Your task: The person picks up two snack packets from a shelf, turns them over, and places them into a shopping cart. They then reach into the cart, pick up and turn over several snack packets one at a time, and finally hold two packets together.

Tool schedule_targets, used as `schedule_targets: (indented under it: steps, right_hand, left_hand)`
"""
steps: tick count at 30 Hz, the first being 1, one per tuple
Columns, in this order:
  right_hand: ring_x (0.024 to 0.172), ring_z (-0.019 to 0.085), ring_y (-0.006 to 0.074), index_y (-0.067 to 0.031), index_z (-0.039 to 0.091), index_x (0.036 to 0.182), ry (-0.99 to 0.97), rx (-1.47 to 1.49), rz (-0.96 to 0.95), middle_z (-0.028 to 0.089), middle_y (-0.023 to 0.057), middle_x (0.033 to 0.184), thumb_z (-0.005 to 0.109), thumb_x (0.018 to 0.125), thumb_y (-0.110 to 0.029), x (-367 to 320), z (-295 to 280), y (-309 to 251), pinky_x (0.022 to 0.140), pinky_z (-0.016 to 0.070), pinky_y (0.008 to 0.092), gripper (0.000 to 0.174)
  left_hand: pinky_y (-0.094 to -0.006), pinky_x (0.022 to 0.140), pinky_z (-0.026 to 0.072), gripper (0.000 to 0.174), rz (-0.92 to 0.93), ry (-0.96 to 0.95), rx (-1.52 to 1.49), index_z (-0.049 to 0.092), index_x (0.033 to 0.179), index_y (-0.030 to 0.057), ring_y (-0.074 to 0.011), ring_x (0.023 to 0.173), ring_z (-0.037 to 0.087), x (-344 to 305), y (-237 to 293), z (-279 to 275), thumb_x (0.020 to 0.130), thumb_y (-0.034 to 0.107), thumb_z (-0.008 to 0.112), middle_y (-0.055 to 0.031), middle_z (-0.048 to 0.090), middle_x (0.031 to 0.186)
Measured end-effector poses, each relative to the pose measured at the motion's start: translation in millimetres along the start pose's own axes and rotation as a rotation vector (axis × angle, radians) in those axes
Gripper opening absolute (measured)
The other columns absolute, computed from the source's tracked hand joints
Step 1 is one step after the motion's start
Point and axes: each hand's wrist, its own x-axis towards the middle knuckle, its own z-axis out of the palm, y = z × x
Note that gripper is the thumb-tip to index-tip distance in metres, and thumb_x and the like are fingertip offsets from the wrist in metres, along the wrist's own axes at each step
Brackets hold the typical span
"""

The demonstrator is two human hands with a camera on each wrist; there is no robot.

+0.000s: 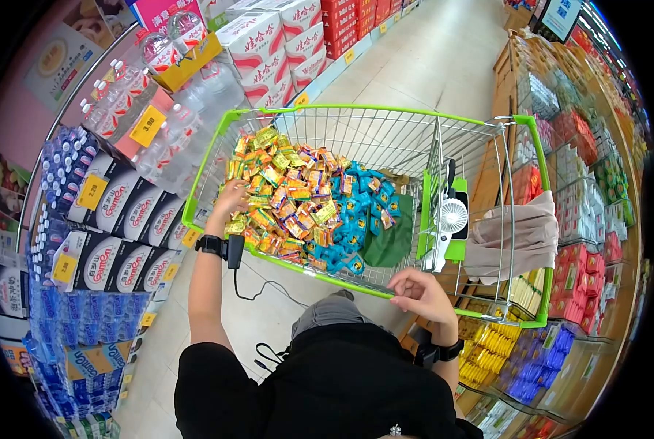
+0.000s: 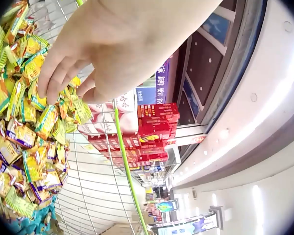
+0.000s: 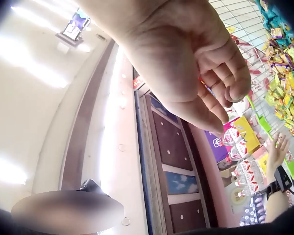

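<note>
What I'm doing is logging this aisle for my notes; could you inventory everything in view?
Sweets: many, yellow-orange-purple, cart's left part
Packets: many, blue, beside the sweets
Green sheet: one, dark green, in cart
Cart: one, green-rimmed wire, centre
Fan: one, white, cart's right part
Cloth: one, beige, hung at cart's right
Boxes: many, white or red, top
Bottles: many, clear or blue, left
Cases: several, black-and-white, left
Price tags: several, yellow, left
Shelf goods: many, mixed colours, right
Wrist devices: two, black, on wrists
Clothing: black top, grey legwear, bottom
Left hand: one, bare, at sweets
Right hand: one, bare, by near rim
</note>
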Motion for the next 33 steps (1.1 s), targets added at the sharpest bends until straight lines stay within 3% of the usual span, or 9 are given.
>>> schedule_targets:
  steps: [5,13,16,20,23,25,29,31,33]
  right_hand:
    - [0.061,0.042,0.0016,-0.0027,0.056,0.091,-0.015,0.002,0.015,0.044,-0.0042,0.068,0.064,0.073,0.001,13,1,-5,0.055,0.0356,0.0154,0.020]
    - [0.064,0.043,0.0023,-0.0025,0.057,0.092,-0.027,-0.018,0.019,0.044,-0.0028,0.072,0.063,0.073,0.001,26,0,-3,0.054,0.0372,0.0159,0.020]
    - [0.066,0.043,0.0028,-0.0027,0.057,0.092,-0.038,0.011,0.037,0.044,-0.0027,0.073,0.063,0.073,0.001,28,0,-3,0.055,0.0386,0.0164,0.020]
    - [0.066,0.044,0.0027,-0.0028,0.057,0.092,-0.040,0.014,0.053,0.045,-0.0025,0.073,0.063,0.073,0.001,31,0,-2,0.056,0.0391,0.0165,0.021]
    - [0.065,0.044,0.0024,-0.0026,0.057,0.093,-0.033,0.004,0.052,0.046,-0.0027,0.073,0.063,0.073,0.001,32,1,-2,0.055,0.0390,0.0162,0.021]
    - [0.064,0.044,0.0022,-0.0025,0.057,0.093,-0.028,0.010,0.061,0.046,-0.0028,0.072,0.063,0.073,0.001,33,2,-2,0.055,0.0390,0.0160,0.021]
    - [0.062,0.044,0.0019,-0.0020,0.056,0.093,-0.007,0.028,0.065,0.046,-0.0032,0.070,0.062,0.074,0.000,35,4,-1,0.054,0.0391,0.0157,0.020]
    - [0.062,0.044,0.0019,-0.0019,0.056,0.093,0.002,0.026,0.062,0.045,-0.0032,0.070,0.062,0.075,0.000,34,4,0,0.053,0.0393,0.0158,0.020]
    - [0.056,0.047,0.0031,0.0002,0.054,0.093,0.027,0.041,0.051,0.050,0.0000,0.069,0.062,0.072,0.003,34,6,1,0.049,0.0392,0.0160,0.022]
  left_hand:
    - [-0.0330,0.054,0.0500,0.038,-0.089,-0.004,-0.002,0.039,0.116,0.0085,-0.0185,0.055,0.053,19,-2,-20,0.082,0.023,0.046,-0.0104,0.047,0.092]
    - [-0.0299,0.044,0.0369,0.034,-0.135,0.050,-0.105,0.040,0.115,0.0115,-0.0125,0.048,0.039,52,-18,-36,0.083,0.022,0.045,-0.0022,0.039,0.067]
    - [-0.0273,0.041,0.0315,0.026,-0.144,0.086,-0.086,0.041,0.110,0.0131,-0.0118,0.048,0.035,67,-29,-41,0.086,0.021,0.046,-0.0048,0.040,0.069]
    - [-0.0278,0.041,0.0319,0.029,-0.154,0.108,-0.083,0.040,0.113,0.0112,-0.0121,0.049,0.034,60,-26,-44,0.086,0.022,0.046,-0.0065,0.041,0.071]
    - [-0.0307,0.046,0.0393,0.038,-0.175,0.094,-0.090,0.038,0.116,0.0078,-0.0131,0.051,0.042,60,-24,-46,0.081,0.020,0.049,-0.0045,0.041,0.064]
    - [-0.0328,0.050,0.0447,0.039,-0.192,0.128,-0.030,0.038,0.117,0.0080,-0.0165,0.058,0.051,59,-24,-44,0.081,0.020,0.048,-0.0080,0.049,0.074]
    - [-0.0347,0.055,0.0474,0.042,-0.179,0.174,0.095,0.038,0.118,0.0082,-0.0200,0.065,0.055,74,-35,-44,0.080,0.020,0.051,-0.0100,0.053,0.087]
    - [-0.0407,0.066,0.0487,0.043,-0.186,0.118,0.235,0.033,0.122,0.0097,-0.0226,0.079,0.056,81,-35,-45,0.083,0.019,0.049,-0.0144,0.048,0.108]
    - [-0.0406,0.066,0.0479,0.048,-0.169,0.104,0.222,0.032,0.124,0.0096,-0.0228,0.078,0.056,84,-39,-42,0.081,0.017,0.052,-0.0137,0.050,0.104]
